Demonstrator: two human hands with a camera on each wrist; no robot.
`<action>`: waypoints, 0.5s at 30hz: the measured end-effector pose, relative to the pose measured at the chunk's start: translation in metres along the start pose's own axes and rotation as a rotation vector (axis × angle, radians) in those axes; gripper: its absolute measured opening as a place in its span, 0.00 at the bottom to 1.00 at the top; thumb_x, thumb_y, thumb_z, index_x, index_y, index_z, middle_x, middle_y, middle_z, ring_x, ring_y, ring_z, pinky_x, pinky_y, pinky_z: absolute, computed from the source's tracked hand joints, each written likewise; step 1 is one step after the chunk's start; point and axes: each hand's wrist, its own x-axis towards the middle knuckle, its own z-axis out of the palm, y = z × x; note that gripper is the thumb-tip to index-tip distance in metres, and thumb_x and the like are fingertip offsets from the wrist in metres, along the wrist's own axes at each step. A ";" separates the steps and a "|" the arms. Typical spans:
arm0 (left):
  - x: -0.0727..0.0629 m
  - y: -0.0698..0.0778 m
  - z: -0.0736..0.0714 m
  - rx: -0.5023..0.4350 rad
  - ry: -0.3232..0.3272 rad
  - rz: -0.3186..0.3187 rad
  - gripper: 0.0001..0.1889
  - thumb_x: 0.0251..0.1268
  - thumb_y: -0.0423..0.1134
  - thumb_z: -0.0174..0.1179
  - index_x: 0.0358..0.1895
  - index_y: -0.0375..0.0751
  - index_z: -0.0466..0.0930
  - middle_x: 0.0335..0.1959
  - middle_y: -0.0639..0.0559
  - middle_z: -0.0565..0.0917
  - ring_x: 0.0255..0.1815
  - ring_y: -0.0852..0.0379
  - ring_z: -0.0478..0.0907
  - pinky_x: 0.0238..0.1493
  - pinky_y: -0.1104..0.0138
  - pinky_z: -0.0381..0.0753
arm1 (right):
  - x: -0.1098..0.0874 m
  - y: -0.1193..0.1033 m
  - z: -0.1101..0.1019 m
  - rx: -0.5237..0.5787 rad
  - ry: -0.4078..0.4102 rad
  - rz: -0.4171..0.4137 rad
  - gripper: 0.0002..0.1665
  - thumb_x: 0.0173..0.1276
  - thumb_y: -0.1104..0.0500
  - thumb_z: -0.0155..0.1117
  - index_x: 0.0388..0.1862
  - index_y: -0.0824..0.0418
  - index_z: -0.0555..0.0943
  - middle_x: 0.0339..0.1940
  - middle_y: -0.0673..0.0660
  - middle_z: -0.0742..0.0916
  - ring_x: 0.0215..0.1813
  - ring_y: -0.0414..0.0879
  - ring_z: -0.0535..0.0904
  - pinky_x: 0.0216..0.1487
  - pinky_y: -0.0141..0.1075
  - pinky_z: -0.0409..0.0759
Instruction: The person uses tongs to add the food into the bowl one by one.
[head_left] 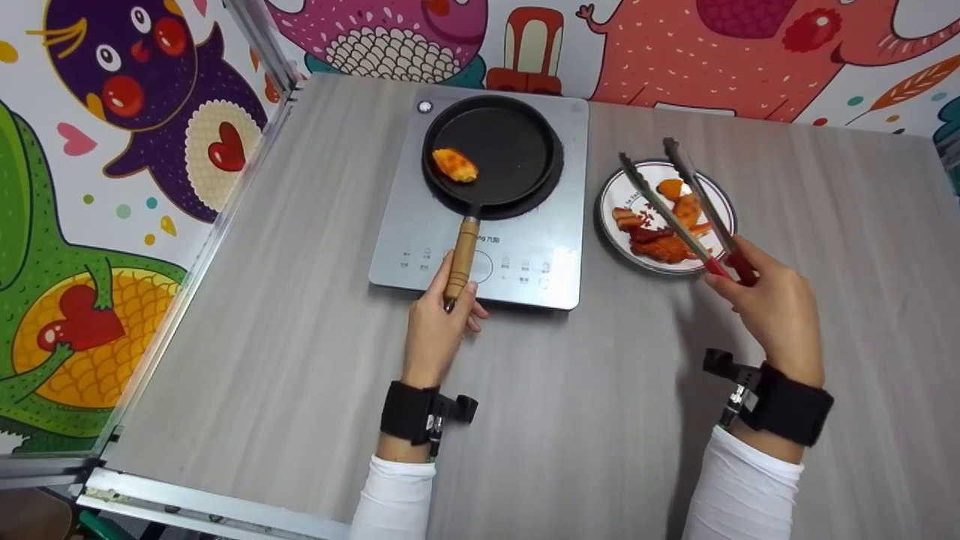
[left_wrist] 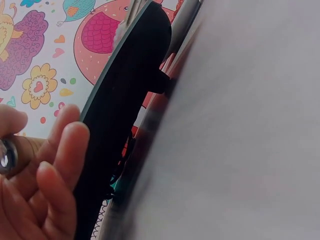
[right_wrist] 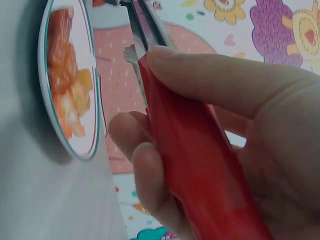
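The left hand (head_left: 439, 330) has its fingers and thumb round the wooden handle (head_left: 464, 255) of a black frying pan (head_left: 510, 150); the right hand (head_left: 780, 307) grips red-handled tongs (head_left: 663, 205), their arms spread above a round plate (head_left: 616, 193) of cooked food (head_left: 660, 247). The pan, one browned piece (head_left: 455, 165) inside, sits on a silver cooktop (head_left: 401, 217), left of the plate. Both stand on a grey, wood-grained table (head_left: 300, 300), metal-framed (head_left: 217, 514) at the near left corner. Bright cartoon animals cover the back wall (head_left: 697, 60) and left wall (head_left: 157, 127).

Black pan (head_left: 502, 154) on cooktop (head_left: 405, 225), red-handled tongs (head_left: 663, 207) above plate (head_left: 609, 196)
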 end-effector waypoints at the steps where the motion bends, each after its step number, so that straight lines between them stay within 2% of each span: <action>1: 0.001 -0.004 0.000 -0.002 -0.001 0.000 0.31 0.65 0.43 0.51 0.69 0.44 0.51 0.20 0.46 0.81 0.16 0.43 0.77 0.20 0.52 0.76 | -0.001 0.002 0.000 -0.001 -0.004 0.007 0.38 0.55 0.45 0.64 0.64 0.53 0.67 0.42 0.64 0.81 0.22 0.42 0.78 0.21 0.28 0.72; 3: 0.003 -0.013 0.001 -0.002 -0.003 0.003 0.31 0.65 0.45 0.51 0.69 0.46 0.51 0.19 0.47 0.81 0.15 0.45 0.77 0.19 0.53 0.76 | -0.001 0.006 -0.001 -0.008 -0.021 0.024 0.38 0.56 0.45 0.64 0.64 0.54 0.66 0.44 0.64 0.80 0.26 0.45 0.78 0.24 0.31 0.72; 8: 0.006 -0.028 0.002 0.018 0.004 0.008 0.32 0.63 0.52 0.51 0.69 0.55 0.51 0.18 0.53 0.81 0.14 0.50 0.77 0.17 0.58 0.76 | 0.000 0.011 0.000 -0.003 -0.078 0.066 0.39 0.60 0.50 0.61 0.68 0.57 0.60 0.49 0.68 0.78 0.42 0.57 0.73 0.37 0.44 0.70; 11: 0.007 -0.029 0.002 0.011 0.006 0.010 0.32 0.63 0.52 0.51 0.69 0.55 0.51 0.18 0.53 0.81 0.14 0.50 0.77 0.17 0.58 0.76 | 0.002 0.012 0.000 0.003 -0.116 0.093 0.40 0.60 0.55 0.60 0.69 0.57 0.56 0.52 0.70 0.75 0.46 0.59 0.70 0.42 0.49 0.68; 15: 0.007 -0.022 0.003 -0.006 0.005 0.007 0.32 0.64 0.48 0.52 0.69 0.51 0.51 0.19 0.50 0.81 0.15 0.47 0.77 0.18 0.54 0.76 | 0.004 0.012 -0.001 0.006 -0.140 0.121 0.40 0.60 0.57 0.59 0.69 0.57 0.55 0.53 0.71 0.74 0.45 0.60 0.69 0.42 0.49 0.69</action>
